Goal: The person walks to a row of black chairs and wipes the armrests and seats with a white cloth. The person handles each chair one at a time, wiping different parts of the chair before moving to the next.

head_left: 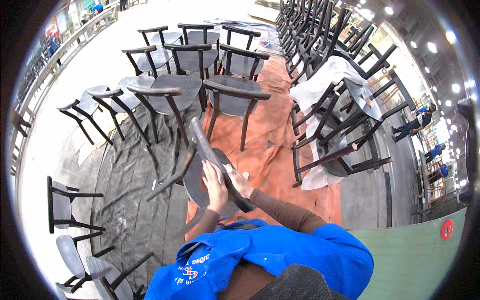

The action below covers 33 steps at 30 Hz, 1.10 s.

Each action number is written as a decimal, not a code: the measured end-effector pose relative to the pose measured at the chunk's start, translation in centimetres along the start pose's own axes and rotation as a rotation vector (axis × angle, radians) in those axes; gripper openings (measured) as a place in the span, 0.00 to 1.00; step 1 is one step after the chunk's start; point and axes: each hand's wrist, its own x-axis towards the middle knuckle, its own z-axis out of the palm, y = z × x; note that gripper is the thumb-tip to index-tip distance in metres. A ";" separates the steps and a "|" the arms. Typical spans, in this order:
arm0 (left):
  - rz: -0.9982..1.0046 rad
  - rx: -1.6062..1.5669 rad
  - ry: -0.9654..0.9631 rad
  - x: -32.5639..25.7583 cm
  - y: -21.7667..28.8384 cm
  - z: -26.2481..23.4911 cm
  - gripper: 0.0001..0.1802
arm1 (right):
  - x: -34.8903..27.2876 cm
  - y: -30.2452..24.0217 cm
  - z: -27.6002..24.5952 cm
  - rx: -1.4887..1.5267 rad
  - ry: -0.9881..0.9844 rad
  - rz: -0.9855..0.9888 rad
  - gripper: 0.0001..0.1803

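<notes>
A black wooden chair (194, 186) stands tilted close in front of me. Its curved backrest (204, 145) runs slantwise toward my body. My left hand (215, 186) lies against the left face of the backrest, its fingers stretched out along the wood. From the other side, my right hand (241, 184) grips the backrest's edge, with its fingers partly hidden. Small white patches show at the right hand's fingertips; whether they are finger covers or a scrap of material, I cannot make out.
Several black chairs (175, 95) stand in rows ahead on black and orange sheets (260, 127). Others lie at the lower left (62, 205). To the right, stacked chairs (345, 125) rest with white sheeting. A green panel (400, 255) is at the lower right; people (417, 122) are farther off.
</notes>
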 end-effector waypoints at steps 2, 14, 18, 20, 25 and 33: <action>-0.059 -0.053 0.064 2.6 -0.2 0.2 0.34 | 0.4 0.5 -0.3 0.307 -0.076 0.092 0.32; 0.172 0.380 0.105 -4.2 1.9 1.4 0.30 | -0.3 2.0 -0.3 0.592 -0.091 0.053 0.27; 0.091 0.337 0.287 0.5 1.2 0.8 0.27 | -1.1 4.3 -0.7 0.884 -0.191 0.592 0.28; -0.006 0.698 0.174 -0.9 1.5 1.7 0.32 | -1.4 5.1 -1.2 0.786 -0.131 0.678 0.31; -0.083 0.629 0.189 -12.2 6.6 6.2 0.38 | -1.4 5.1 -2.9 0.991 -0.269 0.560 0.31; -0.037 0.395 0.547 -7.6 6.9 6.4 0.31 | -1.9 3.3 -2.6 0.742 -0.414 0.222 0.26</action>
